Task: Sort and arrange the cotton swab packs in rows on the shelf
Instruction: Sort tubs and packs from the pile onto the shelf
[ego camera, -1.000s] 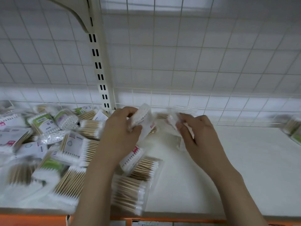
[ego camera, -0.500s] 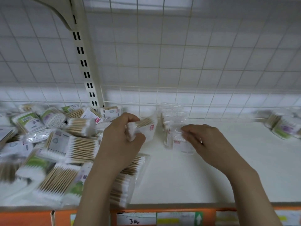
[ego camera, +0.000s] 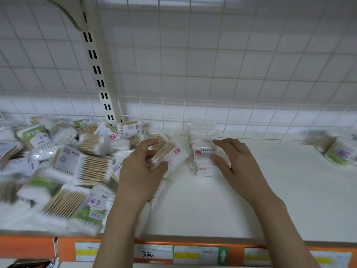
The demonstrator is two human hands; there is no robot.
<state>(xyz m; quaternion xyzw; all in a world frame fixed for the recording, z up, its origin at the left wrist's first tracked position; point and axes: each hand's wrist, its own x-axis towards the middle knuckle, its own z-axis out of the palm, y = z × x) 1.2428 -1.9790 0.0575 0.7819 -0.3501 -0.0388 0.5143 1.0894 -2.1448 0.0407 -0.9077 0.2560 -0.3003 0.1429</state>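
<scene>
Beside the row (ego camera: 203, 149) at the grid, left hand (ego camera: 143, 169) grips a pack (ego camera: 170, 153), likely next to join; right hand (ego camera: 233, 163), fingers loose, steadies the row; heap (ego camera: 58, 167) lies left.

A white wire grid panel (ego camera: 222, 60) is filling the upper half of the frame. A cream slotted upright (ego camera: 97, 74) is running down the upper left, carrying a bracket (ego camera: 63, 12). Along the bottom edge, an orange price strip (ego camera: 65, 248) is holding paper labels (ego camera: 195, 254), one handwritten (ego camera: 152, 253).
</scene>
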